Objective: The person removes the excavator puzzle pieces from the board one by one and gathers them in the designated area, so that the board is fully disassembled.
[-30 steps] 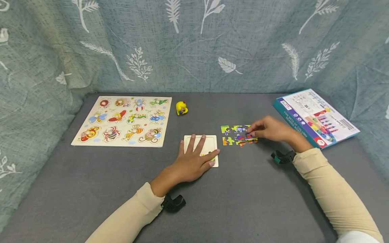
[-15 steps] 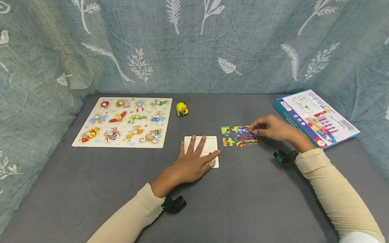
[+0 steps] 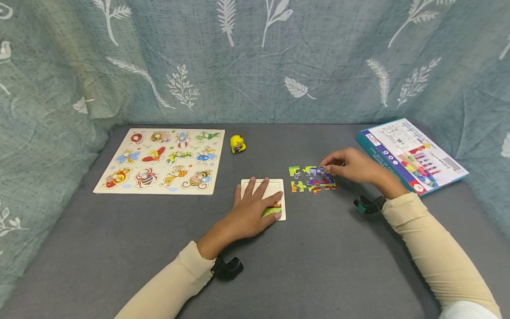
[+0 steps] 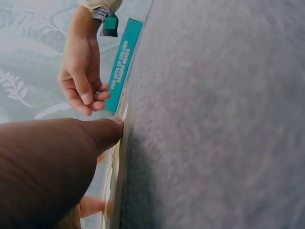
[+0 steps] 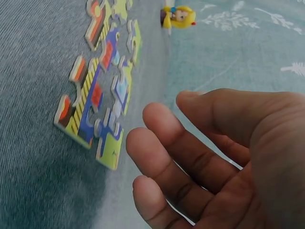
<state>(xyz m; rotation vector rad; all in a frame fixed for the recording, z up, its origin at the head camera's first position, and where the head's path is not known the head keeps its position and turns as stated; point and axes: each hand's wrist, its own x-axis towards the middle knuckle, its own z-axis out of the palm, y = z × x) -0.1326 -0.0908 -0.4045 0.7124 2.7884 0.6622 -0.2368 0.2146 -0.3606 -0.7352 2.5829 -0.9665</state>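
Observation:
My left hand (image 3: 249, 217) lies with fingers spread on a small square wooden puzzle tray (image 3: 283, 188), covering much of it; a green and red picture part (image 3: 271, 212) shows between thumb and index finger. In the left wrist view the thumb (image 4: 102, 133) rests at the tray's edge. To the tray's right, several colourful jigsaw pieces (image 3: 294, 171) lie close together in two rows. My right hand (image 3: 352, 166) is over the right end of these pieces, fingertips near the upper corner one. The right wrist view shows its fingers (image 5: 147, 148) loosely bent, nothing between them.
A wooden board of insect shapes (image 3: 159, 161) lies at the left. Behind the tray stands a small yellow toy figure (image 3: 237, 144). A teal and white box (image 3: 412, 155) sits at the right, close behind the right wrist. A patterned curtain (image 3: 255, 66) borders the grey table's back.
My right hand has shifted slightly right, then back left over the pieces. The left thumb and index finger have moved a little, showing more of the picture in the tray.

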